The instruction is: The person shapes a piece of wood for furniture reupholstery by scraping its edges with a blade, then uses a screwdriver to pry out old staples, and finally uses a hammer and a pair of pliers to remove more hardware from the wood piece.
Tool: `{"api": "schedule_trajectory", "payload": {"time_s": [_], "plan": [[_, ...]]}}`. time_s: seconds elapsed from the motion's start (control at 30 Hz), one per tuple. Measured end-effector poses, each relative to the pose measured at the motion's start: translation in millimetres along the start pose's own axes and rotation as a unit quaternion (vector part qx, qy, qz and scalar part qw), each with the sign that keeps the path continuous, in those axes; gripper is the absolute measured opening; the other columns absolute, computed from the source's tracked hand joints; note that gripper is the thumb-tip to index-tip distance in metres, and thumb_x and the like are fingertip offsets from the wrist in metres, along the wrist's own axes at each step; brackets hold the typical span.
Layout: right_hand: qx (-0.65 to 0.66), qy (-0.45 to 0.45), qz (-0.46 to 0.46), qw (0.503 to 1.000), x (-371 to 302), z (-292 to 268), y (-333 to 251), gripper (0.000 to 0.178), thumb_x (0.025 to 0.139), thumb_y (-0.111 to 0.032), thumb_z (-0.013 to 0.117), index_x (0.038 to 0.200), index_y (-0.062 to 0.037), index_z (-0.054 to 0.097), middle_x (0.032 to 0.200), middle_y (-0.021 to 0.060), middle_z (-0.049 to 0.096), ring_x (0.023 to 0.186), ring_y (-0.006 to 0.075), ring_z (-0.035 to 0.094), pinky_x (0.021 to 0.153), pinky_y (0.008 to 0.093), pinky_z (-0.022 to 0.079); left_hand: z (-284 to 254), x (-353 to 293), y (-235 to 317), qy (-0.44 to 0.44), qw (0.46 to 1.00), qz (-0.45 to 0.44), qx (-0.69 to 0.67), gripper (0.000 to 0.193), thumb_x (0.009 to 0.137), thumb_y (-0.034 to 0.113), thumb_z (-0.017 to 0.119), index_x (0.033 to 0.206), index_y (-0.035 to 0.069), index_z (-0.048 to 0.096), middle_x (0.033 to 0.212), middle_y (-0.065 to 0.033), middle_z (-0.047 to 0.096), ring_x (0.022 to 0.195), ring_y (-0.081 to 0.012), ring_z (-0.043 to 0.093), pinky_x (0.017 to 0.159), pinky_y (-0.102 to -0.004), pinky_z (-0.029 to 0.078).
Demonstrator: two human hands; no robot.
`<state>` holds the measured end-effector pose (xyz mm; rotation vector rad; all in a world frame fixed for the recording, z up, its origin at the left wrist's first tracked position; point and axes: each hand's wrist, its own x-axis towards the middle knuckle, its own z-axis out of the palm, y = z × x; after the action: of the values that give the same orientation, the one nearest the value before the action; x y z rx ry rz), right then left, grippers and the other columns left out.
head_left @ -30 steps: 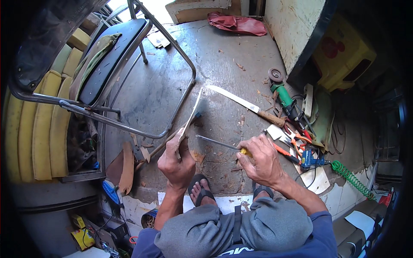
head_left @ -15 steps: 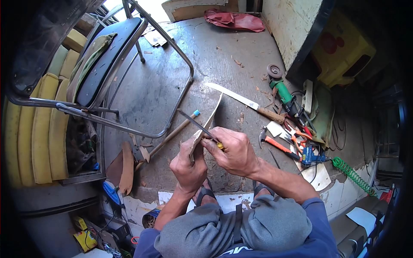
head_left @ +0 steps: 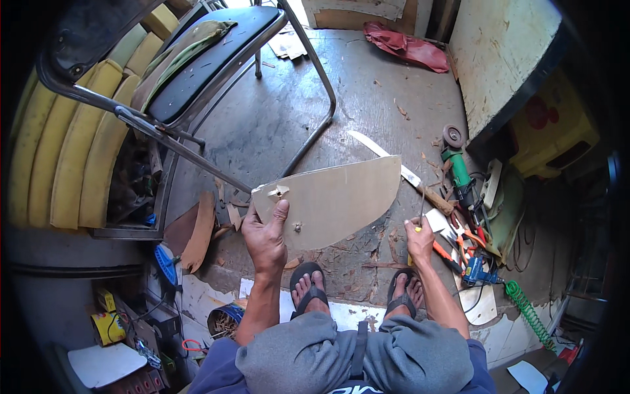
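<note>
My left hand grips a thin, pale board at its left end, with the thumb on its face. The board has one curved edge, a torn hole near the thumb tip and a smaller dark hole lower down. Off to the right and apart from the board, my right hand is closed round a screwdriver with a yellow handle; its thin shaft points up and away. Beyond the board a large knife with a wooden handle lies on the floor, its blade partly hidden by the board.
At the left stands a metal-framed folding chair beside stacked yellow cushions. A green angle grinder, orange-handled pliers and a blue air tool with a coiled green hose lie right. A tin of scraps stands near my left forearm.
My hands, together at the board before, are now apart. The screwdriver has come away from the board to the right. The board has turned from edge-on to face me. My view has shifted.
</note>
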<state>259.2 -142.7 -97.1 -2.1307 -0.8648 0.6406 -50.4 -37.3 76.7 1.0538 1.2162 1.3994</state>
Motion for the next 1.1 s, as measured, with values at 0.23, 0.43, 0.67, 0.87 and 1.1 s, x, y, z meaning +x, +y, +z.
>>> {"api": "schedule_trajectory", "payload": {"time_s": [0.23, 0.43, 0.67, 0.87, 1.1], "plan": [[-0.055, 0.004, 0.038, 0.998, -5.9, -3.2, 64.9, 0.026, 0.089, -0.026, 0.073, 0.098, -0.0015, 0.069, 0.089, 0.0202, 0.074, 0.086, 0.0370, 0.072, 0.082, 0.0464, 0.054, -14.5, -1.3, -18.9, -0.011, 0.992, -0.057, -0.110, 0.031, 0.097, 0.010, 0.076, 0.124, -0.001, 0.065, 0.114, -0.0094, 0.073, 0.101, -0.0171, 0.070, 0.091, -0.0308, 0.056], [-0.067, -0.016, 0.042, 0.997, -1.4, -4.6, 61.4, 0.028, 0.089, -0.028, 0.074, 0.098, -0.0016, 0.069, 0.085, 0.0193, 0.073, 0.084, 0.0362, 0.072, 0.081, 0.0454, 0.054, -19.0, -0.3, -25.0, -0.018, 0.984, -0.095, -0.147, 0.030, 0.099, 0.012, 0.074, 0.125, 0.001, 0.064, 0.117, -0.0096, 0.073, 0.107, -0.0184, 0.069, 0.094, -0.0325, 0.056], [-0.006, 0.052, 0.043, 0.998, 3.2, -20.1, 47.4, 0.032, 0.094, -0.030, 0.071, 0.107, -0.0015, 0.067, 0.087, 0.0120, 0.073, 0.081, 0.0292, 0.070, 0.081, 0.0429, 0.054, -25.2, 0.7, -20.9, -0.017, 0.994, -0.072, -0.075, 0.028, 0.098, 0.016, 0.075, 0.120, 0.000, 0.068, 0.110, -0.0092, 0.074, 0.098, -0.0174, 0.071, 0.091, -0.0312, 0.056], [0.321, -0.047, 0.123, 0.938, 19.4, -49.8, -11.4, 0.033, 0.103, -0.039, 0.066, 0.116, -0.0083, 0.064, 0.069, -0.0019, 0.056, 0.046, 0.0067, 0.050, 0.038, 0.0235, 0.044, -41.2, 8.1, -32.7, -0.025, 0.992, -0.086, -0.090, 0.030, 0.100, 0.018, 0.072, 0.121, -0.002, 0.066, 0.110, -0.0109, 0.074, 0.097, -0.0199, 0.072, 0.091, -0.0335, 0.057], [0.515, -0.128, 0.142, 0.836, 21.3, -68.5, -41.6, 0.030, 0.099, -0.035, 0.075, 0.107, -0.0077, 0.068, 0.072, -0.0020, 0.065, 0.044, 0.0054, 0.057, 0.037, 0.0230, 0.049, -94.5, 24.8, -63.4, -0.046, 0.967, -0.208, -0.142, 0.037, 0.103, 0.022, 0.067, 0.131, -0.002, 0.062, 0.120, -0.0111, 0.073, 0.110, -0.0256, 0.070, 0.102, -0.0404, 0.055]]}}
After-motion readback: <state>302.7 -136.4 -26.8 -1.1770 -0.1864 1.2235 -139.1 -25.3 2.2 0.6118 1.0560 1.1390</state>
